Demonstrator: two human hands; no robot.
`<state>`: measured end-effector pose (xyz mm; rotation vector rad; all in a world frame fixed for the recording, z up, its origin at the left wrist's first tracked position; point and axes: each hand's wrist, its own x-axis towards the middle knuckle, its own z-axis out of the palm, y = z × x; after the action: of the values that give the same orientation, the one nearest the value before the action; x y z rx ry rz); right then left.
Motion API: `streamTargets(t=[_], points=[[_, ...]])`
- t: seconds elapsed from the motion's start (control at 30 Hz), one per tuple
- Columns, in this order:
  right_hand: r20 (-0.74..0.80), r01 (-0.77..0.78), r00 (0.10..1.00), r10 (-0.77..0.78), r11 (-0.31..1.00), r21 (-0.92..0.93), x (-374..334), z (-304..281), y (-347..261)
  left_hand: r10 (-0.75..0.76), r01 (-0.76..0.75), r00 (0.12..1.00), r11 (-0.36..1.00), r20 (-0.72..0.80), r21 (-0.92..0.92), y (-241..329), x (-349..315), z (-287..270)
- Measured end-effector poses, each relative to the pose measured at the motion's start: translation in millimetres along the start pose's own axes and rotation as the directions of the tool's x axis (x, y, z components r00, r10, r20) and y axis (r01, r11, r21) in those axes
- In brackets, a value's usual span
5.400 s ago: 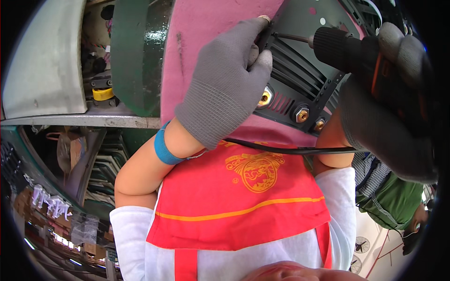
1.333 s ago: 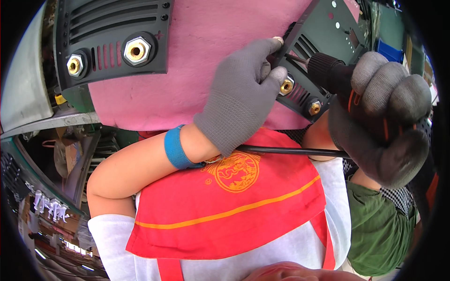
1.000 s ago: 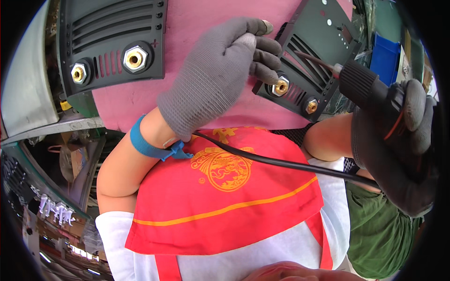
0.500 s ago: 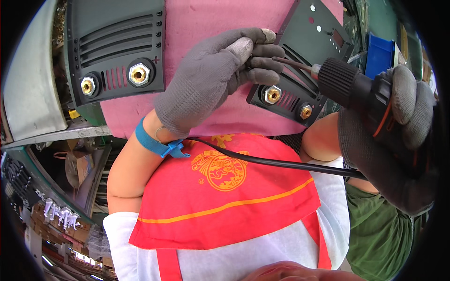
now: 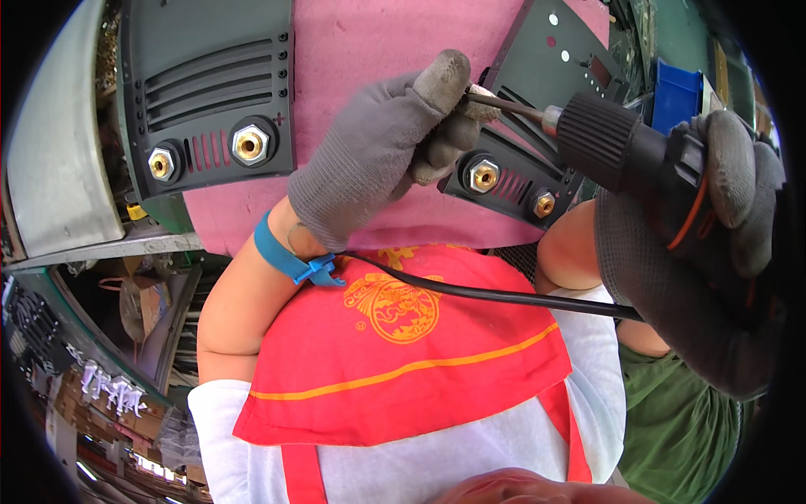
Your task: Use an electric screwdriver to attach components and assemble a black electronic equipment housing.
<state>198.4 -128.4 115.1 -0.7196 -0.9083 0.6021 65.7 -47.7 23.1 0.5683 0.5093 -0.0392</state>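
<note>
My right hand (image 5: 701,244), in a grey glove, is wrapped around a black electric screwdriver (image 5: 600,139) at the right. Its long thin bit (image 5: 516,107) points left. My left hand (image 5: 382,147), also gloved, is closed, with thumb and forefinger meeting at the bit's tip; whatever they pinch there is hidden. Behind and below the bit lies a tilted black panel (image 5: 558,92) with slots, round holes and two brass-and-steel connectors (image 5: 484,175). A similar black panel (image 5: 210,50) with two connectors (image 5: 250,145) lies to the left of my left hand.
Both panels rest on a pink mat (image 5: 361,38). A black cable (image 5: 504,298) crosses in front of my red apron (image 5: 403,378). A blue bin (image 5: 677,94) stands at the far right. A pale metal sheet (image 5: 63,151) and a metal rail (image 5: 117,248) border the left side.
My left thumb has lifted and the forefinger has come down to the bit's tip. The screwdriver has shifted slightly left, bringing the bit between the fingertips.
</note>
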Motion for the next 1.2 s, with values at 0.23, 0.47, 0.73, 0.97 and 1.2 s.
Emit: streamTargets(t=[0.23,0.47,0.73,0.97,1.2], points=[[-0.003,0.018,1.000,-0.018,1.000,0.002,0.7,8.5,0.7,-0.027,0.029,1.000,0.989,0.016,-0.147,-1.2,-0.4,7.9],[-0.034,0.016,0.999,-0.016,1.000,-0.018,1.4,-0.9,6.3,0.035,-0.029,0.993,0.998,-0.112,0.057,6.4,-7.7,7.2],[-0.083,-0.004,0.997,-0.001,0.998,-0.061,-4.0,-4.7,16.2,0.332,-0.164,0.938,0.678,-0.100,0.716,-28.3,2.6,14.4],[-0.121,-0.043,0.992,0.034,0.997,-0.066,-8.4,-18.2,20.9,0.350,-0.193,0.931,0.718,-0.107,0.668,-34.9,7.6,17.2],[-0.125,-0.093,0.989,0.084,0.994,-0.064,-9.0,-21.2,8.4,0.437,-0.226,0.893,0.637,-0.104,0.737,-34.4,9.4,20.9]])
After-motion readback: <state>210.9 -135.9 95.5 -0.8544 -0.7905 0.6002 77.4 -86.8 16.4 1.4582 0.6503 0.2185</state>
